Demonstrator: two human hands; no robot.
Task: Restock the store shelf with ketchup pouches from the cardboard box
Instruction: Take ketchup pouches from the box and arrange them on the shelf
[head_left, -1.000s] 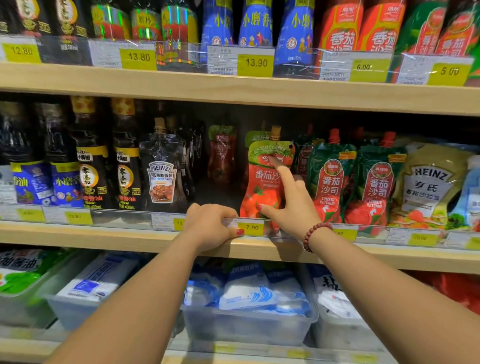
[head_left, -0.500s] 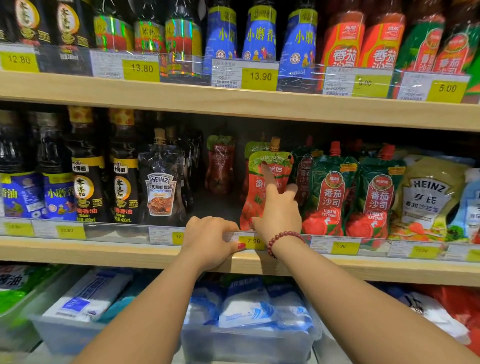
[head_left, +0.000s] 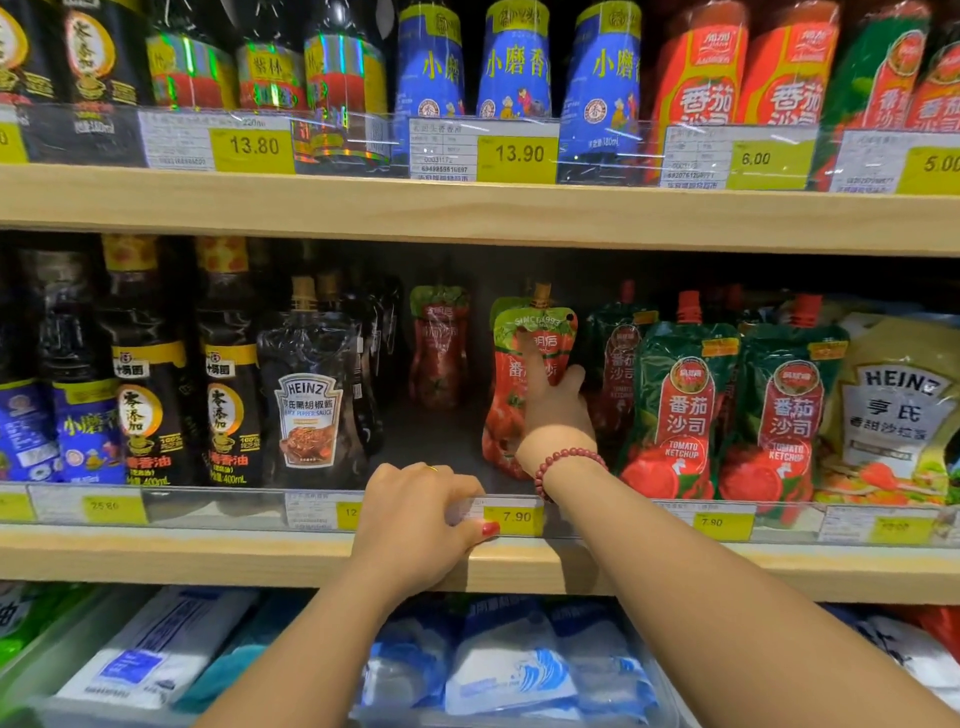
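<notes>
Ketchup pouch (head_left: 506, 395) standing on the middle shelf (head_left: 208, 556), one finger poking it.

The right hand (head_left: 553, 410) is inside the shelf with its index finger stretched up against the front of the red-and-green pouch, other fingers curled, so that grip isn't grasping anything. The left hand (head_left: 415, 525) is curled over the shelf's front edge, thumb pressed beside the 7.90 price tag (head_left: 514, 517). The pouch is upright, just left of the green tomato ketchup pouches (head_left: 685, 410), with a gap between it and the dark Heinz pepper sauce pouch (head_left: 309, 395). Another red pouch (head_left: 439, 348) sits further back.
</notes>
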